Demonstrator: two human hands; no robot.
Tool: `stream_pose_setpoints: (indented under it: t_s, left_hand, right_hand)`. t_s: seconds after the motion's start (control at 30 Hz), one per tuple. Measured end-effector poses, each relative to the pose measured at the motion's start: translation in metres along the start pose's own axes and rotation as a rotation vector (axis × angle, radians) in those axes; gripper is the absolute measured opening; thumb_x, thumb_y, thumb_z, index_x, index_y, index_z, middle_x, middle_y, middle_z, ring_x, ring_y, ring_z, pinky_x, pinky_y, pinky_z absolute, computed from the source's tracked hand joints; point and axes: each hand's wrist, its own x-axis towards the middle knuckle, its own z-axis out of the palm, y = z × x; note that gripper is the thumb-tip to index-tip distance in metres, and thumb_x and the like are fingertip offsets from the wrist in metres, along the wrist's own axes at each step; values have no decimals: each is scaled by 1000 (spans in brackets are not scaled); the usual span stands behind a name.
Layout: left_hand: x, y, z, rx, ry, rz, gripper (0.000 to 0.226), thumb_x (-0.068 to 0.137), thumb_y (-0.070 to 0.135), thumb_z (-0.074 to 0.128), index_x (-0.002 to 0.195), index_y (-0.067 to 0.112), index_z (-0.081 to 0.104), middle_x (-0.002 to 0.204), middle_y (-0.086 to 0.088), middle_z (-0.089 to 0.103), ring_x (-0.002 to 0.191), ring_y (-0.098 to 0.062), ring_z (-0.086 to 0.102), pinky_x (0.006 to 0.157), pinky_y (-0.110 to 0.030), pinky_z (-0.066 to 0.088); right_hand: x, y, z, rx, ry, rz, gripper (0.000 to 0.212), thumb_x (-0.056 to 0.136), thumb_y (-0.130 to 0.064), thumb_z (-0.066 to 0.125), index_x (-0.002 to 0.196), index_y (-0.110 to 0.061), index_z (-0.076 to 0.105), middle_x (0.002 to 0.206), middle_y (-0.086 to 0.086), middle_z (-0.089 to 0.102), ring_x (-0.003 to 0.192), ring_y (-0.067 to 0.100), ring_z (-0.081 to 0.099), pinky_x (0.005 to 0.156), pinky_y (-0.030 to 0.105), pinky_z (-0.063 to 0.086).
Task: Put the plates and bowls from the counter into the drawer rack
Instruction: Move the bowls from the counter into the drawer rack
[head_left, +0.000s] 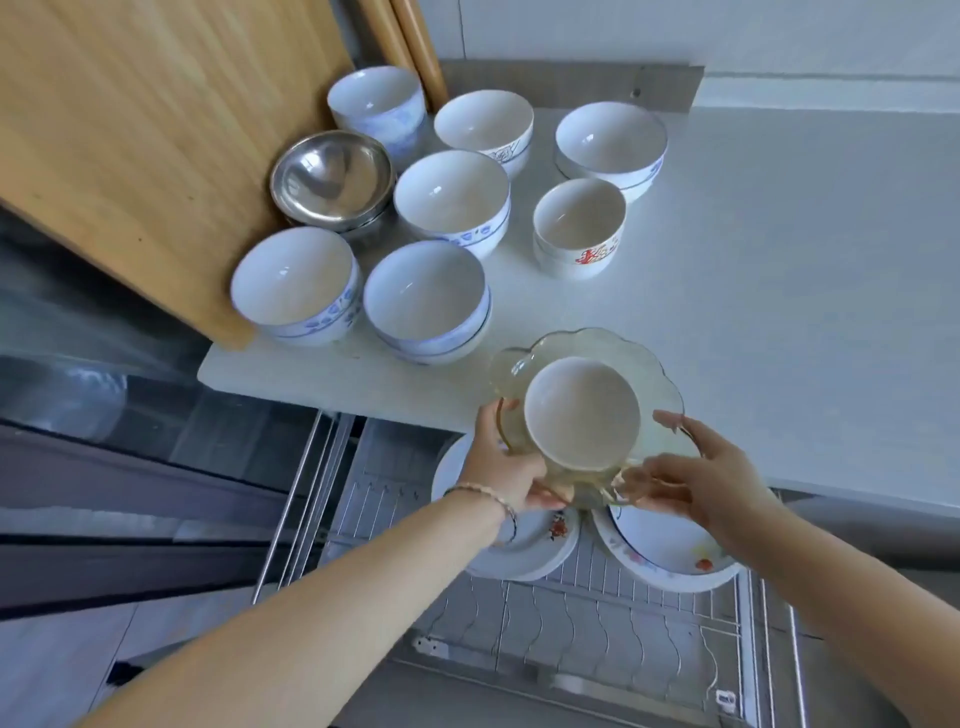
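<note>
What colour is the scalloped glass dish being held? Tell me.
Pale yellowish, transparent: the glass dish shows best in the head view.

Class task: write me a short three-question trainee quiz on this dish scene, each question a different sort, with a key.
1. True or false: the small white bowl sits inside the scalloped yellow glass dish.
2. Which holds the dish, the left hand or the right hand? A) left, B) right, C) both.
3. Fill in: the wire drawer rack already holds flowered white ___.
Key: 1 true; 2 C; 3 plates.
</note>
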Motion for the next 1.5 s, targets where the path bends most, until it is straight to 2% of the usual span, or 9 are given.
stream_pose_setpoints:
  t_s: [0.13, 0.43, 0.7, 0.93, 1.03, 1.13, 1.2, 1.3, 1.5]
  left_hand:
    - [-39, -34, -40, 47, -87, -108, 60, 83, -12, 52, 121, 31, 35, 92, -14, 66, 57, -27, 68, 54, -33, 60]
    - [-50, -66, -188, 241, -148, -151, 75, 82, -12, 53, 124, 47, 32, 100, -8, 66, 57, -31, 69, 49, -31, 57]
    - [-4, -80, -278, 209, -10, -102, 67, 79, -19, 49, 94, 46, 46, 88, -7, 69, 48, -29, 67, 46, -30, 57]
    - [57, -86, -292, 204, 14, -74, 65, 80, -14, 54, 112, 41, 39, 102, -18, 68, 75, -42, 69, 59, -40, 60]
    - [84, -83, -304, 156, 5, -53, 54, 81, -6, 53, 119, 31, 43, 91, -5, 67, 62, -21, 68, 60, -30, 56]
    - [113, -103, -323, 619, 312, 87, 46, 85, -3, 48, 128, 13, 48, 121, -8, 57, 95, -20, 61, 73, -25, 53]
    - [121, -117, -326, 903, 348, 44, 42, 89, 8, 51, 130, 10, 47, 127, -12, 54, 113, -29, 55, 92, -37, 49]
    - [124, -125, -324, 1080, 311, -34, 31, 92, 6, 43, 123, 5, 47, 116, -16, 61, 107, -33, 60, 88, -39, 50]
    - [129, -125, -325, 1170, 322, -85, 25, 90, -1, 42, 113, 4, 50, 111, -15, 63, 104, -35, 61, 84, -40, 49]
  right_hand:
    - [-43, 13, 14, -175, -46, 14, 53, 80, 18, 54, 113, -24, 57, 86, 37, 65, 43, 23, 67, 42, 21, 54]
    - [-57, 75, 126, -377, -86, 113, 52, 79, 16, 54, 106, -28, 58, 79, 34, 68, 59, 33, 67, 52, 33, 59]
    - [-18, 138, 222, -52, 6, 164, 43, 85, -1, 63, 122, -21, 54, 100, 32, 69, 75, 33, 67, 57, 26, 61]
    - [42, 167, 274, 124, -11, 177, 61, 86, 6, 56, 127, -34, 37, 107, 34, 65, 55, 23, 72, 56, 27, 60]
    - [73, 171, 277, 170, 34, 171, 69, 86, 8, 53, 142, -26, 30, 86, 25, 72, 53, 23, 71, 56, 29, 61]
    - [101, 168, 284, 218, 65, 171, 71, 89, 11, 45, 146, -24, 22, 61, 14, 72, 47, 18, 70, 62, 31, 59]
    - [116, 168, 289, 243, 71, 172, 71, 87, 15, 41, 145, -23, 24, 77, 18, 71, 44, 17, 68, 62, 30, 59]
    - [142, 175, 299, 211, 97, 183, 63, 86, 18, 37, 133, -23, 34, 112, 22, 61, 41, 16, 67, 55, 29, 59]
    - [190, 200, 318, 159, 167, 206, 63, 83, 19, 42, 137, -12, 33, 122, 17, 57, 51, 19, 66, 43, 25, 56]
